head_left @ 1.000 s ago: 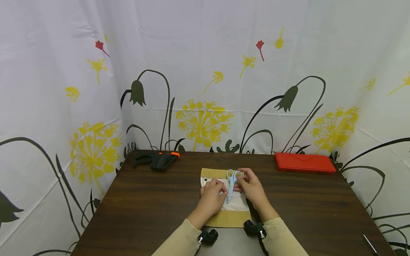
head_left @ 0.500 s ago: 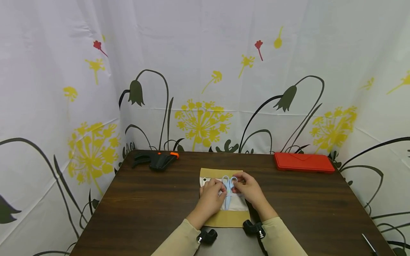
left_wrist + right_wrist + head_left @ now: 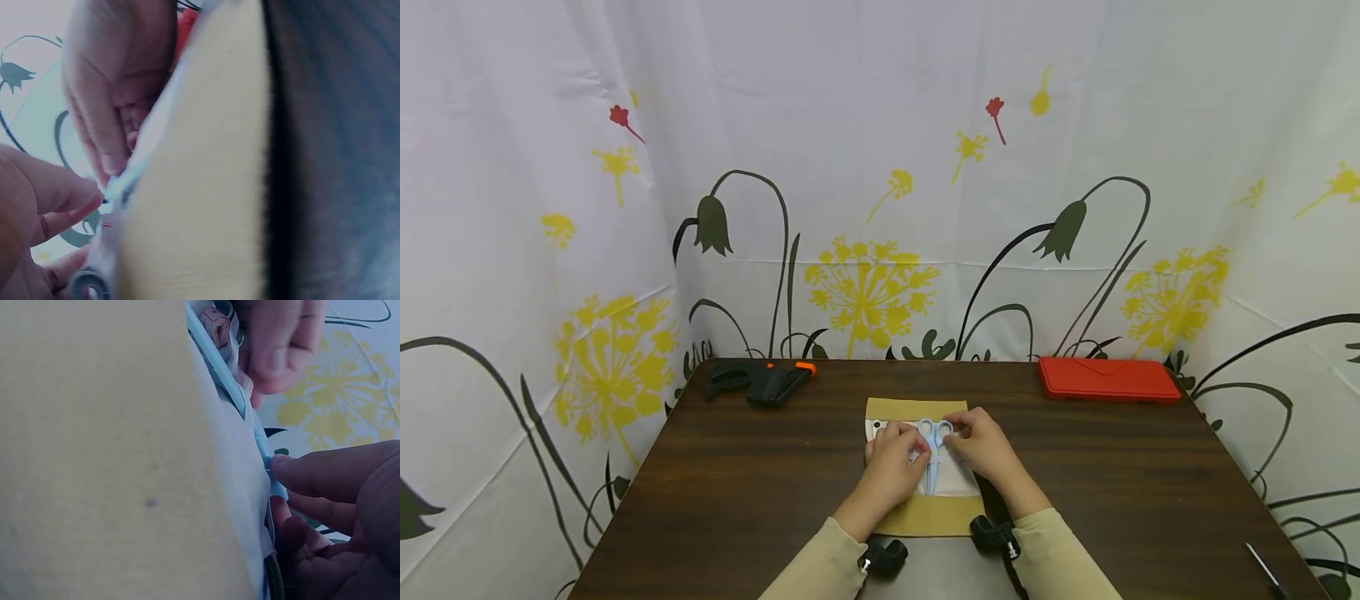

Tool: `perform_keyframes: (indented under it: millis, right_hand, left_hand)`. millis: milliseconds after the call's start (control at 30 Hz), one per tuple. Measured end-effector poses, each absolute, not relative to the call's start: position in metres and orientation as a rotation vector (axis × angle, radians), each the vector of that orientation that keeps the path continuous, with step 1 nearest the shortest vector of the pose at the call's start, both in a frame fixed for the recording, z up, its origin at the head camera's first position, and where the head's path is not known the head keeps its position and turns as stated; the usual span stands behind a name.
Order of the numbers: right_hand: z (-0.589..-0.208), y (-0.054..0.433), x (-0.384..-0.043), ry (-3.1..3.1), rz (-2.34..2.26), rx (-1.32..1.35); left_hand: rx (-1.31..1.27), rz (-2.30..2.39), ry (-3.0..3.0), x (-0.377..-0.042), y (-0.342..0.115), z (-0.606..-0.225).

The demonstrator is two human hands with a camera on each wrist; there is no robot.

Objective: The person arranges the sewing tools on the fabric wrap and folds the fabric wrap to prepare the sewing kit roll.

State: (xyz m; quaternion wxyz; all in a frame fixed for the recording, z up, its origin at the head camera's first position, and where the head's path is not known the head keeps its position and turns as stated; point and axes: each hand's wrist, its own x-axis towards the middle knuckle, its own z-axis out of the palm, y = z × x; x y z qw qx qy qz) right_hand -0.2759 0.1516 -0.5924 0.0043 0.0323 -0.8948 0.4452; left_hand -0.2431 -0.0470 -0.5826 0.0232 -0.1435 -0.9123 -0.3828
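Pinching one finger loop of a pair of light-blue plastic scissors (image 3: 933, 473), the person's right hand (image 3: 981, 446) sits at the centre of the head view, thumb set against fingers with the handle between. The scissors lie with loops up and blades down the frame on the white cloth panel of a mustard-edged fabric case (image 3: 931, 516); a narrow white elastic band (image 3: 247, 409) crosses them. The left hand (image 3: 893, 458), just left of the blades, has its fingers bent and its fingertips close together; whether they grip the band cannot be told. A rolled pink measuring tape (image 3: 217, 330) shows beside that hand, at the top of the right wrist view.

On the dark brown wooden table (image 3: 760, 483), a black clamp with orange parts (image 3: 767, 385) lies upper left of the case, a flat red box (image 3: 1108, 380) upper right, and a thin silver-and-black rod (image 3: 1262, 565) at the lower right.
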Motion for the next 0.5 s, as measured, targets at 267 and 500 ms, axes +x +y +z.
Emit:
perform_keyframes:
  millis: [267,500]
  right_hand:
    - [-0.585,0.151,-0.275,-2.79,1.364,0.146]
    - [-0.566,0.154,-0.266,-3.03,1.309,0.415]
  left_hand:
    - [-0.538,-1.389,-2.814,-0.255,-0.066,-0.564]
    - [-0.547,-1.269,-2.915,-0.269,-0.096,-0.56]
